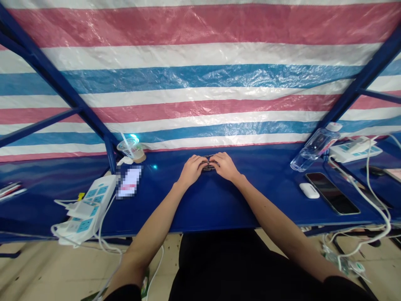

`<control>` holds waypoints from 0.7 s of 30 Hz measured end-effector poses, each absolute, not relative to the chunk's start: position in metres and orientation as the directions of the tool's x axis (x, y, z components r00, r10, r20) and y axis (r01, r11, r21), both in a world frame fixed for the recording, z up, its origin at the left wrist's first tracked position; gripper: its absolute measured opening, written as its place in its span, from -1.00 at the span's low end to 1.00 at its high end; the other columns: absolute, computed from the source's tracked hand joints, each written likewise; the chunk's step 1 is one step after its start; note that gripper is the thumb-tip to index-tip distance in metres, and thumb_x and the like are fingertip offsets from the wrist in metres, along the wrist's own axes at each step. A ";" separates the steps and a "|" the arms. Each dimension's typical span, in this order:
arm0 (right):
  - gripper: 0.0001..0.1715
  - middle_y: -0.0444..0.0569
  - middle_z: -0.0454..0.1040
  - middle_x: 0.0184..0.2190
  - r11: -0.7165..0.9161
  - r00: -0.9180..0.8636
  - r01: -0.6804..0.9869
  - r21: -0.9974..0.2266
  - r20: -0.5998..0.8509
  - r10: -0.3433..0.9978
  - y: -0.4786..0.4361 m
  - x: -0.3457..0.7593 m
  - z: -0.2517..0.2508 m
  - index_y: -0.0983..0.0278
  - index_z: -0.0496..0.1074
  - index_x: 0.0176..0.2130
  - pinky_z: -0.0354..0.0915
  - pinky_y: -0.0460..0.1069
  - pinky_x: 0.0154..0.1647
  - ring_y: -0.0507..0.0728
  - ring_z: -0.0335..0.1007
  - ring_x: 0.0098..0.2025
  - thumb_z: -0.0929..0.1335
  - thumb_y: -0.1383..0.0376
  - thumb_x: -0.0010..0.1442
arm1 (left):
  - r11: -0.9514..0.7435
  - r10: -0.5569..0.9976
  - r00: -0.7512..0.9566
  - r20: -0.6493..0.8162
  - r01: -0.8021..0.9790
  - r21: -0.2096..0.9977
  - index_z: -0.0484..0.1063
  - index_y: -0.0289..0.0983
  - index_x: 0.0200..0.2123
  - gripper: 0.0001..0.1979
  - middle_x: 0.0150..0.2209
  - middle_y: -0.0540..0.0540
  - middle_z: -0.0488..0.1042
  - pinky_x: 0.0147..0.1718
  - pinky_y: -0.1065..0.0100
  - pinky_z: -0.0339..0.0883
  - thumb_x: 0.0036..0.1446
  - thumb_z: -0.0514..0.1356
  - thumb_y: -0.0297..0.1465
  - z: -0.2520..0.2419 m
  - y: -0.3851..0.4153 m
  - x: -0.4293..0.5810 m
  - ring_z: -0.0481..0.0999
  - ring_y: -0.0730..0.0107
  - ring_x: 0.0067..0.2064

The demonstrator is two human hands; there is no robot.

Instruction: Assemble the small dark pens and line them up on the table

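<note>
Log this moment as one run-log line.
left hand: holds small dark object | right hand: holds same object | below: blue table

The left hand and right hand covered most of a small dark object, so its kind could not be told. A flat rectangle was pixelated beyond reading. Pens were cut off by the left edge, a pale card by the right, and sleeves by the bottom.
</note>
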State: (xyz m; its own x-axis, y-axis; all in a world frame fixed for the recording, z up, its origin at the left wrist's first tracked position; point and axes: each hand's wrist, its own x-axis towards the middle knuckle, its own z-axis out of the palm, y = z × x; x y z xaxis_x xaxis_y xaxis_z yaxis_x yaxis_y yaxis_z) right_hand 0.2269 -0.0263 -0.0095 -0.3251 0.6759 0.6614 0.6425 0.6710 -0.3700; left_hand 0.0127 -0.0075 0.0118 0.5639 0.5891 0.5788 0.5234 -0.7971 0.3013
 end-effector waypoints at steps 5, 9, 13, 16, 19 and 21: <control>-0.85 0.03 0.65 -0.14 0.675 -0.332 0.634 -0.378 0.656 0.678 -0.025 0.227 -0.010 0.21 0.54 -0.15 0.22 0.12 0.00 0.22 0.48 -0.10 0.34 0.36 0.43 | -0.813 0.569 0.562 0.601 0.493 0.309 0.54 -0.19 -0.05 -0.86 -0.11 -0.12 0.62 0.01 0.13 0.45 0.43 0.19 -0.35 0.010 -0.005 0.011 0.53 0.18 -0.06; -0.85 0.02 0.65 -0.14 0.673 -0.327 0.636 -0.377 0.658 0.678 -0.026 0.228 -0.010 0.22 0.53 -0.15 0.22 0.12 0.00 0.22 0.48 -0.11 0.33 0.37 0.43 | -0.818 0.562 0.559 0.610 0.488 0.306 0.54 -0.18 -0.04 -0.86 -0.10 -0.12 0.62 0.02 0.13 0.44 0.42 0.20 -0.37 0.010 -0.005 0.011 0.53 0.19 -0.05; -0.86 0.01 0.63 -0.16 0.677 -0.324 0.635 -0.372 0.667 0.671 -0.026 0.227 -0.010 0.21 0.52 -0.16 0.21 0.12 -0.02 0.22 0.46 -0.11 0.34 0.37 0.43 | -0.811 0.572 0.557 0.602 0.496 0.311 0.54 -0.18 -0.02 -0.85 -0.08 -0.12 0.62 0.03 0.13 0.43 0.43 0.20 -0.32 0.010 -0.007 0.012 0.54 0.18 -0.04; -0.87 0.01 0.61 -0.17 0.667 -0.304 0.644 -0.374 0.675 0.672 -0.027 0.226 -0.009 0.20 0.49 -0.17 0.21 0.11 -0.04 0.23 0.43 -0.10 0.34 0.38 0.41 | -0.784 0.604 0.549 0.577 0.540 0.306 0.54 -0.18 0.03 -0.78 -0.04 -0.13 0.63 0.05 0.11 0.41 0.46 0.16 -0.26 0.012 -0.009 0.014 0.54 0.16 -0.02; -0.88 0.02 0.58 -0.17 0.654 -0.290 0.658 -0.374 0.676 0.678 -0.028 0.226 -0.007 0.20 0.48 -0.18 0.21 0.11 -0.06 0.24 0.40 -0.10 0.34 0.38 0.41 | -0.741 0.648 0.524 0.553 0.600 0.300 0.54 -0.18 0.04 -0.72 -0.02 -0.12 0.64 0.05 0.11 0.37 0.50 0.08 -0.24 0.014 -0.012 0.015 0.55 0.16 -0.01; -0.90 0.02 0.57 -0.18 0.650 -0.285 0.663 -0.370 0.679 0.677 -0.028 0.226 -0.006 0.20 0.47 -0.19 0.21 0.11 -0.06 0.24 0.39 -0.11 0.35 0.37 0.40 | -0.708 0.678 0.498 0.541 0.642 0.296 0.56 -0.18 0.01 -0.70 -0.05 -0.11 0.65 0.03 0.12 0.35 0.52 0.04 -0.24 0.014 -0.011 0.015 0.55 0.16 -0.03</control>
State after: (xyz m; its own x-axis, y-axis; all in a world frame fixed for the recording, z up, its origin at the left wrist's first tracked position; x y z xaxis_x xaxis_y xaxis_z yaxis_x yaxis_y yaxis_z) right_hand 0.2259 -0.0278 -0.0060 -0.2847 0.6770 0.6786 0.6635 0.6502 -0.3703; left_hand 0.0150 -0.0109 0.0135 0.4981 0.6777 0.5409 0.6416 -0.7077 0.2958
